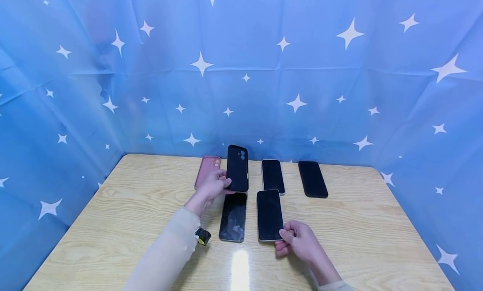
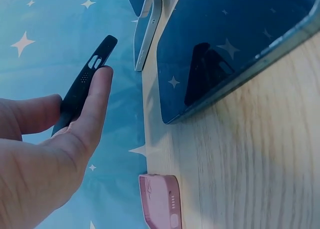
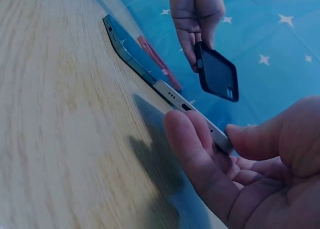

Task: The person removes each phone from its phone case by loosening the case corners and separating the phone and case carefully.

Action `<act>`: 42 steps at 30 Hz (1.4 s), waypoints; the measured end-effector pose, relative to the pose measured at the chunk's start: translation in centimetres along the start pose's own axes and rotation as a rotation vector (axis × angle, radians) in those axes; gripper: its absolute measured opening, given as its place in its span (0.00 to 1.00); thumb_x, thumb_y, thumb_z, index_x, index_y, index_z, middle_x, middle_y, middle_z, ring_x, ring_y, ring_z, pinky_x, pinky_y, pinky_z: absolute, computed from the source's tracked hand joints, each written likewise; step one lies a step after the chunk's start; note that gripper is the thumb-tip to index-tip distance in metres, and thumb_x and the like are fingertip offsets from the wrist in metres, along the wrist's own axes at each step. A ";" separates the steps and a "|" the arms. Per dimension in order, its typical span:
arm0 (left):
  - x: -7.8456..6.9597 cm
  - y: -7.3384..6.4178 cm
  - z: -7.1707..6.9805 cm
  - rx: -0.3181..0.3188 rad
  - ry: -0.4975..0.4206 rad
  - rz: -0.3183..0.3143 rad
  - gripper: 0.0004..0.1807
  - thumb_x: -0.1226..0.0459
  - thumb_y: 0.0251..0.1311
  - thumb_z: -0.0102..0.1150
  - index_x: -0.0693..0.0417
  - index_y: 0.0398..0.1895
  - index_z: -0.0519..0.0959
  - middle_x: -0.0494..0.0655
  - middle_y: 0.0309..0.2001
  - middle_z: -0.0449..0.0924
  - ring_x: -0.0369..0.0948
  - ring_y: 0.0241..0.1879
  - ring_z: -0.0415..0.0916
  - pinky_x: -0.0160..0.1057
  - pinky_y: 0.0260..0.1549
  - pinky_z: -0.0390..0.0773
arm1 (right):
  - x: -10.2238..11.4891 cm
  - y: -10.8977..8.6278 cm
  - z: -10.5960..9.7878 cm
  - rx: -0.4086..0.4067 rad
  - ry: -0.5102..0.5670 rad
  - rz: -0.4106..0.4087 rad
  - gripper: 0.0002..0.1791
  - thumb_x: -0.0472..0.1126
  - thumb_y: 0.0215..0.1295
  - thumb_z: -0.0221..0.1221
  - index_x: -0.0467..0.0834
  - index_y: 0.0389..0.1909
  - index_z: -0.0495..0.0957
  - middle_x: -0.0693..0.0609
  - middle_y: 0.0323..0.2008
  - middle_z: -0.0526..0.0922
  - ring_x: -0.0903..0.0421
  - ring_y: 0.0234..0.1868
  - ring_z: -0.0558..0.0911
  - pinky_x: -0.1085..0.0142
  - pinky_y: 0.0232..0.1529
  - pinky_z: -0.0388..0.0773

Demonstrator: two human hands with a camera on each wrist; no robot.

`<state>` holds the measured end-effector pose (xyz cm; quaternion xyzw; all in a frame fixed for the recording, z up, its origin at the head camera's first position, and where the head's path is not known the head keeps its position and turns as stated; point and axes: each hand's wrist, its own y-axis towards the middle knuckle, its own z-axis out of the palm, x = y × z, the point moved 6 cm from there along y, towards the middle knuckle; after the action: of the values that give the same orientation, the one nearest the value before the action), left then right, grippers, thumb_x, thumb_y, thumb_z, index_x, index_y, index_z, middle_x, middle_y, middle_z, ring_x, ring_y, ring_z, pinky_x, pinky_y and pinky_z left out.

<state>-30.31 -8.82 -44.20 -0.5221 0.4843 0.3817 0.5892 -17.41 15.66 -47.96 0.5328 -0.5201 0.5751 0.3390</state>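
My left hand [image 1: 212, 185] pinches a black phone case [image 1: 237, 169] by its lower edge, thumb on the inside. The case stands tilted up above the table, its hollow side and camera cut-outs showing; the left wrist view has the case [image 2: 82, 86] nearly edge-on. With thumb and fingers, my right hand [image 1: 299, 240] pinches the lower right corner of a phone with a pale frame [image 1: 269, 215], dark screen up. In the right wrist view this phone [image 3: 202, 120] is raised over its shadow. A dark phone [image 1: 232, 217] lies between the hands.
A pink phone case [image 1: 206, 170] lies beyond my left hand. At the back lie a white-edged phone [image 1: 273, 175] and, farther right, a black phone [image 1: 313, 179]. A starred blue curtain [image 1: 249, 106] borders the wooden table [image 1: 358, 232]. A black-and-yellow device [image 1: 203, 236] sits at my left wrist.
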 end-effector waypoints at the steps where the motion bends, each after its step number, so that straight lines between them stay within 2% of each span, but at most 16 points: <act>1: 0.0 0.0 0.0 -0.002 0.006 -0.004 0.21 0.78 0.75 0.45 0.76 0.69 0.65 0.73 0.63 0.72 0.62 0.62 0.77 0.49 0.49 0.87 | -0.1 -0.1 0.0 0.007 0.001 0.001 0.06 0.27 0.76 0.50 0.27 0.37 0.70 0.38 0.29 0.86 0.50 0.27 0.88 0.54 0.34 0.90; 7: -0.1 0.0 -0.1 -0.003 0.034 -0.019 0.24 0.77 0.76 0.46 0.75 0.72 0.61 0.73 0.65 0.69 0.62 0.64 0.74 0.48 0.50 0.87 | -0.5 -0.3 0.0 0.036 0.024 0.011 0.06 0.26 0.77 0.49 0.28 0.37 0.68 0.37 0.30 0.86 0.49 0.28 0.88 0.52 0.35 0.90; 13: -0.1 0.2 -0.2 -0.005 0.060 -0.008 0.23 0.76 0.76 0.46 0.75 0.71 0.63 0.72 0.64 0.69 0.61 0.64 0.74 0.48 0.50 0.87 | -0.9 -0.5 0.0 0.053 0.041 0.023 0.06 0.26 0.77 0.48 0.27 0.37 0.68 0.37 0.30 0.86 0.50 0.28 0.88 0.52 0.35 0.90; 19: 0.0 0.5 -0.1 0.013 0.047 -0.003 0.24 0.76 0.76 0.46 0.75 0.72 0.61 0.72 0.63 0.71 0.61 0.63 0.76 0.50 0.52 0.86 | -1.2 -0.5 0.0 0.053 0.052 0.036 0.06 0.26 0.77 0.48 0.29 0.36 0.68 0.37 0.29 0.86 0.50 0.28 0.88 0.52 0.35 0.90; 26: 0.1 0.8 -0.3 0.000 0.095 -0.032 0.25 0.74 0.77 0.47 0.75 0.73 0.61 0.72 0.66 0.69 0.60 0.62 0.78 0.49 0.54 0.85 | -1.0 -0.7 0.0 0.008 -0.072 0.032 0.08 0.27 0.76 0.52 0.29 0.34 0.69 0.41 0.24 0.85 0.52 0.23 0.87 0.53 0.29 0.90; 34: 0.2 1.2 -0.4 0.000 0.110 -0.046 0.25 0.74 0.77 0.47 0.76 0.73 0.60 0.74 0.68 0.66 0.60 0.60 0.78 0.48 0.55 0.85 | -0.5 -1.1 0.1 -0.057 -0.188 0.075 0.09 0.30 0.74 0.56 0.31 0.32 0.70 0.45 0.21 0.81 0.55 0.19 0.82 0.56 0.24 0.88; 42: 0.3 1.5 -0.7 -0.050 0.195 -0.068 0.23 0.69 0.77 0.51 0.74 0.70 0.66 0.72 0.66 0.70 0.55 0.51 0.85 0.50 0.60 0.81 | -0.2 -1.2 0.1 -0.079 -0.263 0.110 0.11 0.30 0.74 0.56 0.34 0.29 0.69 0.45 0.19 0.80 0.55 0.17 0.81 0.57 0.22 0.87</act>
<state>-31.80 -9.25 -44.83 -0.5876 0.5117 0.3208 0.5385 -16.26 15.89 -47.87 0.5603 -0.6109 0.4971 0.2565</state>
